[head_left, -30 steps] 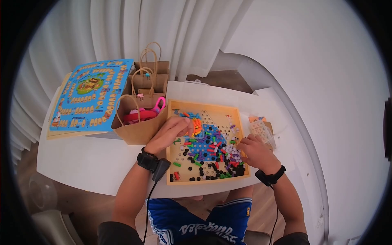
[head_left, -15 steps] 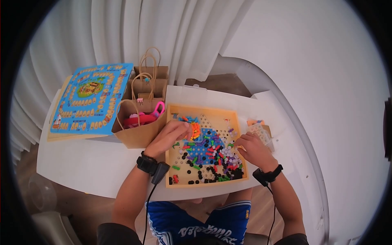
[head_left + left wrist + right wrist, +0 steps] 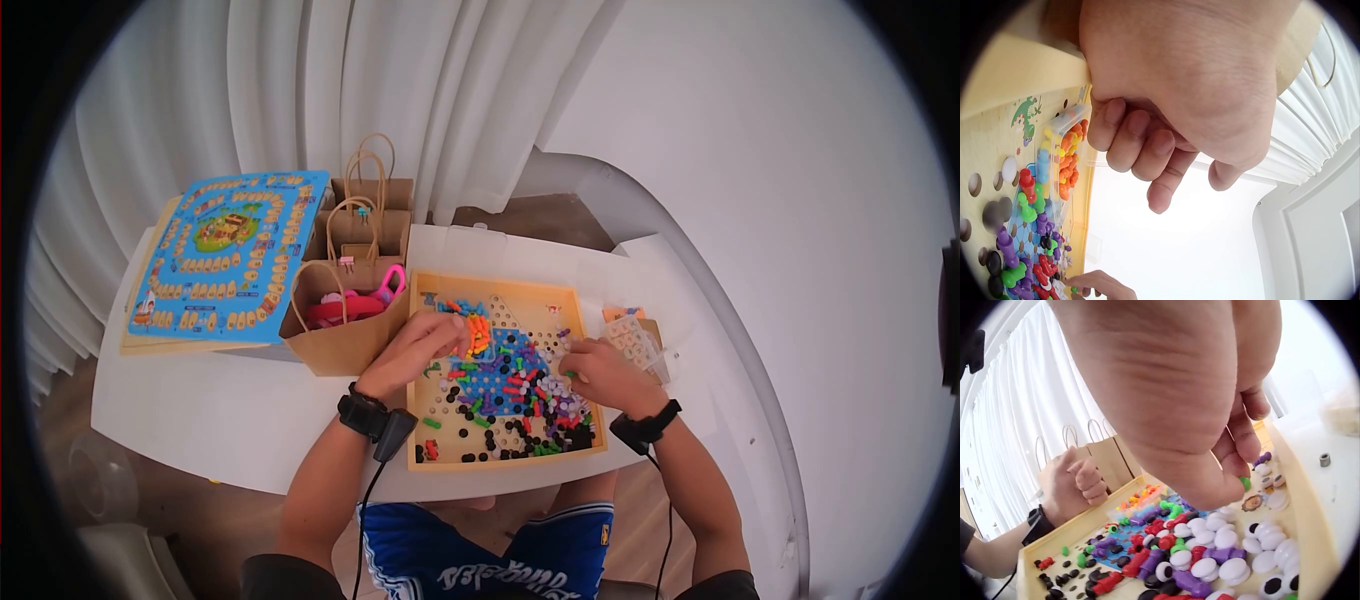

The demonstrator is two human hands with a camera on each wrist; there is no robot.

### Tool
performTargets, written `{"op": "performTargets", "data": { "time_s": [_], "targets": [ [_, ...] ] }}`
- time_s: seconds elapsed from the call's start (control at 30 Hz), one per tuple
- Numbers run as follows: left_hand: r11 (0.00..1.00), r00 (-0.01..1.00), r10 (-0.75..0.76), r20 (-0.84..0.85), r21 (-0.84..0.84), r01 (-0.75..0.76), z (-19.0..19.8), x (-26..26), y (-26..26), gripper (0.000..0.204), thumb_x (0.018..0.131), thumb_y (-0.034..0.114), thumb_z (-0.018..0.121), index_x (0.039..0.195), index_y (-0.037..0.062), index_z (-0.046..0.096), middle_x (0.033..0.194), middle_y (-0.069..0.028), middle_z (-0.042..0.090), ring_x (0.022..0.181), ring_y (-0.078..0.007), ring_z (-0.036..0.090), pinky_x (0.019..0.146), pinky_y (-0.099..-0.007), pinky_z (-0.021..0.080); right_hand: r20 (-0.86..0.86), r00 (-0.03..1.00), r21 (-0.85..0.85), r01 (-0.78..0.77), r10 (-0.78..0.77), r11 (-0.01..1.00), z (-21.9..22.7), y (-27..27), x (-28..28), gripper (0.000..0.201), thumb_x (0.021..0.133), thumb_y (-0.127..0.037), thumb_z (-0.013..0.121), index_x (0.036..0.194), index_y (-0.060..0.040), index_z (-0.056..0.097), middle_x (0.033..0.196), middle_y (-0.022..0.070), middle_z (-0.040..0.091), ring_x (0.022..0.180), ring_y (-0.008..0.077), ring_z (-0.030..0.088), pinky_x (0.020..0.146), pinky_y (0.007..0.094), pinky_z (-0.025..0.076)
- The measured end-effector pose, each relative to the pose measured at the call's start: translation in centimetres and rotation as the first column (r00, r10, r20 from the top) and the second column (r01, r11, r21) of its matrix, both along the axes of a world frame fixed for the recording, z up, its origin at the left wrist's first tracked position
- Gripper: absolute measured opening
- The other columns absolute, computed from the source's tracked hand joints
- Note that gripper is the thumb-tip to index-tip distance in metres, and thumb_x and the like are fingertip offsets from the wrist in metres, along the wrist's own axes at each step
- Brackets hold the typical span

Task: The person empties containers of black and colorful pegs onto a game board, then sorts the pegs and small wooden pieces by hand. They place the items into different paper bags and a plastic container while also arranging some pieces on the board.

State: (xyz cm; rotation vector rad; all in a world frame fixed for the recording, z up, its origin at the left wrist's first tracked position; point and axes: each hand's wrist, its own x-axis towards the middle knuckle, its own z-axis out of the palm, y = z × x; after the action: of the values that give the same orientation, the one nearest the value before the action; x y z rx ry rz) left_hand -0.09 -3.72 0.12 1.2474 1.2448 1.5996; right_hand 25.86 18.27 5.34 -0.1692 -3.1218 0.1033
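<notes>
A shallow wooden tray (image 3: 423, 397) holds a heap of small coloured pawns and black and white round pieces. Between thumb and fingertips my right hand (image 3: 607, 375) pinches a small green pawn (image 3: 1245, 483), mostly hidden by the fingers, over the right part of the tray. White round pieces (image 3: 1233, 570) and a purple pawn (image 3: 1192, 583) lie below it. My left hand (image 3: 415, 350) hovers by the tray's left side with fingers loosely curled and nothing visible in them. Close beside it, a clear plastic box (image 3: 1067, 156) contains orange and yellow pawns (image 3: 1071, 147).
Brown paper bags (image 3: 345, 345), one with pink things inside, stand left of the tray. Farther left lies a blue game board (image 3: 220, 255). A clear plastic case (image 3: 632, 345) sits beyond the tray's right edge, near a small grey ring-shaped piece (image 3: 1325, 460).
My right hand has moved a little inward over the tray from its right edge and now holds the green pawn up. The left hand has stayed near the clear box. The head view has tilted slightly.
</notes>
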Motion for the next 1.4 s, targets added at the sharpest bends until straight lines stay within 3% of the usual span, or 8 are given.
{"op": "performTargets", "data": {
  "time_s": [0.07,0.2,0.27,0.37,0.97,1.17,1.4],
  "targets": [
    [1.000,1.000,-0.009,0.010,-0.015,0.010,-0.1,0.0,0.0,0.049,0.109,0.036,0.046,0.078,0.0021,0.062,0.066,0.0044,0.037,0.061,-0.0070,0.034,0.057,-0.0281,0.026,0.175,0.984,-0.069,0.031,-0.019,0.997,2.1,-1.0,0.6,0.015,0.078,-0.007,0.072,0.093,-0.0075,0.072,0.092,0.0100,0.069,0.101,0.0311,0.066,0.093,0.0429,0.049],
    [1.000,1.000,-0.025,-0.011,-0.015,0.025,0.1,0.1,0.0,0.049,0.112,0.035,0.041,0.083,0.0027,0.063,0.065,0.0059,0.034,0.061,-0.0075,0.031,0.059,-0.0275,0.026,0.224,0.974,-0.030,-0.013,0.019,0.999,3.1,-2.4,2.0,0.011,0.078,-0.007,0.073,0.088,-0.0067,0.071,0.089,0.0102,0.069,0.098,0.0304,0.066,0.092,0.0413,0.050],
    [1.000,1.000,-0.018,0.004,-0.020,0.018,0.0,0.1,0.0,0.049,0.112,0.035,0.041,0.082,0.0026,0.063,0.065,0.0059,0.034,0.062,-0.0077,0.031,0.059,-0.0276,0.027,0.258,0.962,0.108,-0.117,0.086,0.987,3.0,-3.0,2.4,0.008,0.077,-0.006,0.073,0.084,-0.0070,0.071,0.088,0.0091,0.070,0.096,0.0281,0.066,0.091,0.0393,0.050],
    [0.999,1.000,-0.001,0.011,-0.033,0.001,0.0,0.0,0.0,0.047,0.109,0.034,0.046,0.078,0.0023,0.062,0.066,0.0047,0.037,0.061,-0.0068,0.033,0.057,-0.0280,0.026,0.297,0.949,0.179,-0.167,0.108,0.970,2.2,-3.4,2.9,0.006,0.079,-0.004,0.070,0.084,-0.0074,0.070,0.085,0.0072,0.070,0.095,0.0260,0.066,0.091,0.0382,0.050],
    [1.000,0.999,-0.028,0.015,-0.005,0.028,-0.3,-0.2,0.1,0.046,0.109,0.033,0.047,0.079,0.0022,0.062,0.069,0.0038,0.043,0.062,-0.0064,0.035,0.058,-0.0269,0.028,0.259,0.957,0.126,-0.165,0.128,0.978,3.0,-4.0,3.3,0.005,0.080,-0.007,0.070,0.084,-0.0085,0.070,0.084,0.0051,0.072,0.099,0.0234,0.067,0.093,0.0373,0.049],
    [0.999,0.999,-0.016,0.033,-0.029,0.017,0.1,0.0,0.0,0.046,0.109,0.033,0.047,0.078,0.0023,0.063,0.068,0.0040,0.042,0.062,-0.0065,0.035,0.058,-0.0272,0.028,0.349,0.931,0.201,-0.185,0.107,0.962,2.8,-4.5,3.4,0.005,0.078,-0.007,0.071,0.082,-0.0095,0.070,0.084,0.0041,0.073,0.099,0.0229,0.066,0.094,0.0362,0.048],
    [1.000,1.000,-0.009,-0.008,-0.011,0.009,-0.1,-0.1,0.1,0.047,0.109,0.033,0.047,0.077,0.0022,0.063,0.066,0.0040,0.040,0.062,-0.0070,0.035,0.058,-0.0280,0.027,0.314,0.939,0.155,-0.195,0.139,0.968,2.2,-4.4,3.4,0.003,0.079,-0.006,0.069,0.081,-0.0082,0.069,0.083,0.0059,0.073,0.099,0.0237,0.066,0.095,0.0369,0.048]
  ]
}}
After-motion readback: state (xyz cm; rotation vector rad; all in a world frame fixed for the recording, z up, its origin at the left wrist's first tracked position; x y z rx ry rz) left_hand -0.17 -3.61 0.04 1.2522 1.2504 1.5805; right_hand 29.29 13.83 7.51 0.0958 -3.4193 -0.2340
